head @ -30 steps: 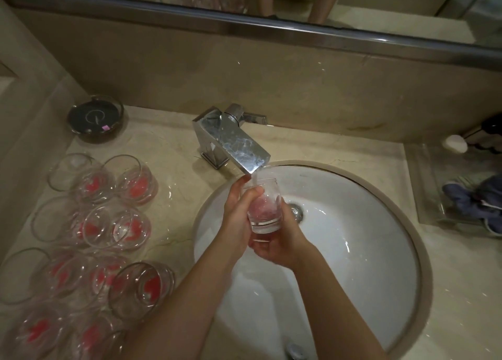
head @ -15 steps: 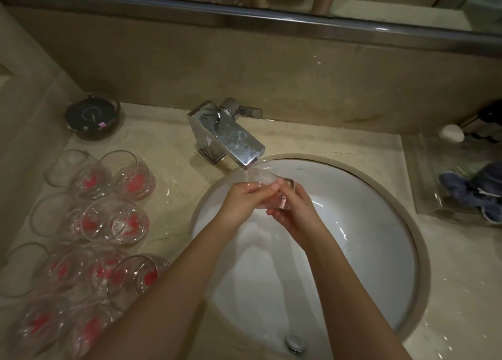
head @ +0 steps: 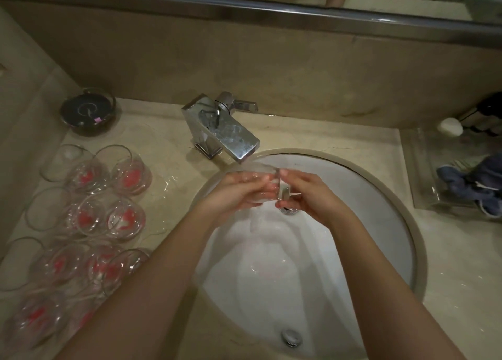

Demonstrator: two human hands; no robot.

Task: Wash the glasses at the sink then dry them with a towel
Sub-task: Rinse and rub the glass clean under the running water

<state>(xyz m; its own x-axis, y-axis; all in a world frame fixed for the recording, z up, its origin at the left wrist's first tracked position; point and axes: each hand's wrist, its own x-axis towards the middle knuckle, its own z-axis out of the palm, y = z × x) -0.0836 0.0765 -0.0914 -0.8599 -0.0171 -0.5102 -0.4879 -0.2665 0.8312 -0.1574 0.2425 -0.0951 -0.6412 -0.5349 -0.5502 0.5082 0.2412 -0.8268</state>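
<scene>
1. Head view shows a big tan tabletop (head: pixel 312 131) with a round white sink (head: pixel 380 196) set into it.
2. A shiny square tap (head: pixel 231 136) sticks out over the back of the sink. Water runs from it down into the bowl.
3. On the left of the tabletop lie many other glasses (head: pixel 89 218), close together. They are clear with red marks on them. I cannot tell if they are washed yet.
4. On the right sits a clear tray (head: pixel 418 196) with a blue towel (head: pixel 467 183) in it. It looks like the towel for drying.
5. Both hands are over the sink, just under the tap. The left hand (head: pixel 233 191) curls its fingers around the glass. The right hand (head: pixel 307 194) holds the thick bottom end, so each grip is closed on the glass.
6. The one glass (head: pixel 271 185) being washed lies on its side between the hands, in the stream of water.
7. I think this glass is hard, light and easy to break. It is wet, so it may slip. It seems best to hold it around the side and by the thick bottom, not by the thin rim.
</scene>
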